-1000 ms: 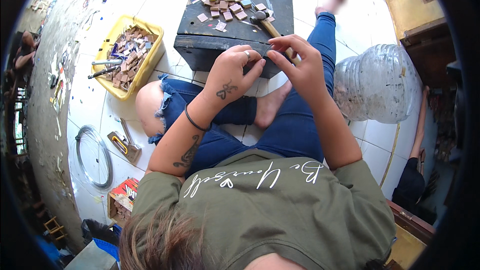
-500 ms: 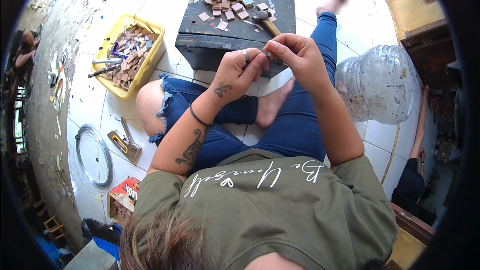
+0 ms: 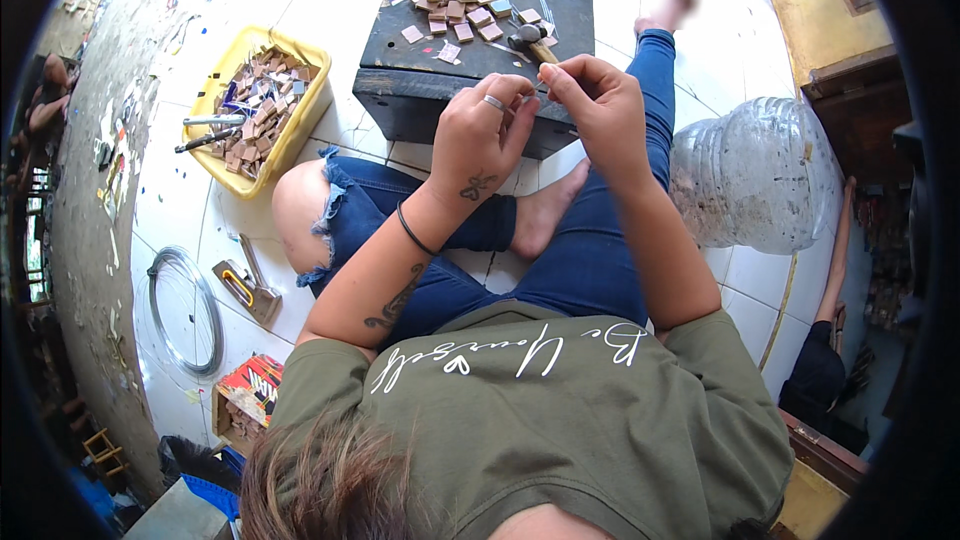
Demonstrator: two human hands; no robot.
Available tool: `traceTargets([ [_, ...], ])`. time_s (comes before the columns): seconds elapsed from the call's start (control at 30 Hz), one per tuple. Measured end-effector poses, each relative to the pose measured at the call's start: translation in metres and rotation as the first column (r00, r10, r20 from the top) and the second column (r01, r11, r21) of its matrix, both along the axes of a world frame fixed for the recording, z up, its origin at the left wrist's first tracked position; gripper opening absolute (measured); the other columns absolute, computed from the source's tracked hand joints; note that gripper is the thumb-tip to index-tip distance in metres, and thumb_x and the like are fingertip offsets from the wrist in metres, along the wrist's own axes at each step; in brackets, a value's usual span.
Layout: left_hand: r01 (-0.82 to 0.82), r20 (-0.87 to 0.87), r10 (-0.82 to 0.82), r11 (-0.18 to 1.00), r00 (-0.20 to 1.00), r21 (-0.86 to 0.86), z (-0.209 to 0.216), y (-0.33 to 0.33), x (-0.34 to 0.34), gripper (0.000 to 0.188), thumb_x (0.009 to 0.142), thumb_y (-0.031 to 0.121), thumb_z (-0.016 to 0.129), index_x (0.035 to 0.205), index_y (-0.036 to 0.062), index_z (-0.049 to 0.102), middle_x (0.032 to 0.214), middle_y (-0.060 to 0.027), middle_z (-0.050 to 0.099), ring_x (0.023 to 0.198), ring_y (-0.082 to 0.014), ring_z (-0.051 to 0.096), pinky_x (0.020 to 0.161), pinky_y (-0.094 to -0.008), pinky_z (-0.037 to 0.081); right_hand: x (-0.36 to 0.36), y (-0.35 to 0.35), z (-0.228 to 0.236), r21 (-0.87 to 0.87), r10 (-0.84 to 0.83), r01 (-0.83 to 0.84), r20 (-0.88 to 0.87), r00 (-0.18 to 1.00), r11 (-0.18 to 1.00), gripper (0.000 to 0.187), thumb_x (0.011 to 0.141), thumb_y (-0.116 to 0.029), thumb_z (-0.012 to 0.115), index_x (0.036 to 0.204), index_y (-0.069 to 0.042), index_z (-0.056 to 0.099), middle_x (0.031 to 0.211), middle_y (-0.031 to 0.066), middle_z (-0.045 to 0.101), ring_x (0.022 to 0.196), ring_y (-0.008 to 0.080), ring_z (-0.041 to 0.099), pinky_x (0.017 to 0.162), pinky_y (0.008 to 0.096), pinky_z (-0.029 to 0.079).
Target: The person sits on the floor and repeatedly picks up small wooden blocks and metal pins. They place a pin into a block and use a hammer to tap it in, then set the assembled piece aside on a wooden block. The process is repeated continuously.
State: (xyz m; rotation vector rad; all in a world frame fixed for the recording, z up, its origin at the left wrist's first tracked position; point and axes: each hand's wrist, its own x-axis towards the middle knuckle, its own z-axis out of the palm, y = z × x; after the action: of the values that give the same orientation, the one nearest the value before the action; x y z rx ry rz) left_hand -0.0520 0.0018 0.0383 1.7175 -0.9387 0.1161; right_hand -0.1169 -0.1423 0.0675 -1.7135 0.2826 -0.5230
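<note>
The left hand (image 3: 485,125) and right hand (image 3: 603,105) are raised before the bench (image 3: 400,48), their fingertips close together over its near edge, toward the near right corner. The right hand pinches a small, thin piece (image 3: 541,91) between thumb and forefinger. The left hand is half curled, its thumb and fingers just beside the piece; whether they grip it too, I cannot tell. So the piece sits in the gap between the hands, right of the left fingertips and left of the right; its long axis is too small to make out.

Just beyond in the view, on the bench, lies the hammer (image 3: 543,52), nearer the right hand. Its head points away and left, and its handle slants toward the near right corner, partly hidden behind the right fingers. Farther off, a heap of tiles (image 3: 462,10) spreads from the middle of the bench toward the far edge.
</note>
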Motion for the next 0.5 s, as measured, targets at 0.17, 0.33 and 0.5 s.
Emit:
traceTargets([
  [0.17,-0.052,0.248,0.065,0.997,0.967,-0.058,-0.001,0.001,0.004,0.008,0.091,0.010,0.064,0.095,0.0032,0.064,0.080,-0.0104,0.066,0.068,-0.0238,0.063,0.066,-0.0344,0.049,-0.004,0.014,0.000,0.140,-0.081,0.078,0.013,0.997,0.987,0.019,0.089,-0.017,0.074,0.084,0.001,0.071,0.070,0.0021,0.066,0.065,0.0036,0.058,0.059,0.0183,0.045],
  [0.33,0.257,-0.623,-0.431,0.899,0.653,-0.353,0.000,0.004,-0.001,0.020,0.100,0.017,0.056,0.097,0.0001,0.065,0.075,-0.0016,0.063,0.064,-0.0075,0.055,0.059,-0.0232,0.044,-0.005,0.016,0.003,0.227,-0.028,0.018,0.042,0.999,0.974,0.019,0.087,-0.018,0.076,0.082,-0.001,0.071,0.070,0.0017,0.067,0.064,0.0026,0.057,0.057,0.0171,0.043],
  [0.5,0.285,-0.693,-0.438,0.899,0.573,-0.333,0.003,0.009,-0.005,0.028,0.104,0.022,0.050,0.093,0.0010,0.065,0.065,0.0032,0.055,0.057,-0.0027,0.047,0.055,-0.0199,0.040,-0.010,0.010,0.010,-0.045,0.029,-0.029,-0.014,0.999,0.999,0.020,0.089,-0.019,0.074,0.085,0.000,0.072,0.071,0.0007,0.067,0.064,0.0027,0.058,0.056,0.0173,0.043],
])
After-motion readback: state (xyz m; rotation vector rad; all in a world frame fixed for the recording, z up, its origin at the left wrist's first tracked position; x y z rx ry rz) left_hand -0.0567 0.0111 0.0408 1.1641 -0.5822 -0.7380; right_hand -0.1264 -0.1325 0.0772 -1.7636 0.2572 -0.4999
